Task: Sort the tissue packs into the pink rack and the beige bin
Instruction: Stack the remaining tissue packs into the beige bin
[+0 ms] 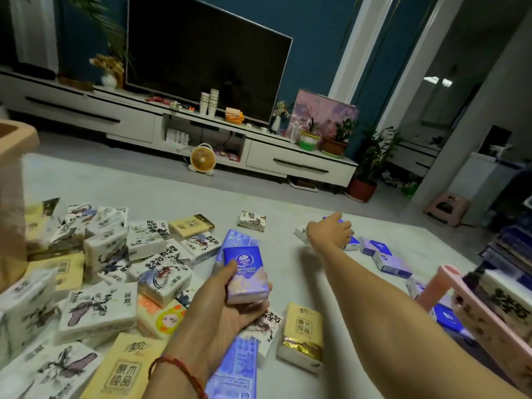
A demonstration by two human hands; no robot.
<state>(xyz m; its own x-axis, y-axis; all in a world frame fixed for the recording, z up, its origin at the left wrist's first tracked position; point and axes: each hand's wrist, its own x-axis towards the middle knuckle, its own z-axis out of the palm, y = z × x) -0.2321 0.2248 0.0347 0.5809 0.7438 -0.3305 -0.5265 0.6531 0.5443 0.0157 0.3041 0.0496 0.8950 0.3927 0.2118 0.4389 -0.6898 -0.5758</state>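
Far left edge we have the beige bin (13, 156), with loose tissue packs (98, 306) piled lower left beside it. Bottom centre, the left hand (230, 309) grips a small purple pack (247, 276), thumb and fingers wrapped round it. Right of centre, the right hand (331, 233) curls its fingers over a blue pack (335, 220) on the floor, real grip or not we cannot tell; the pink rack (489, 326) sits lower right.
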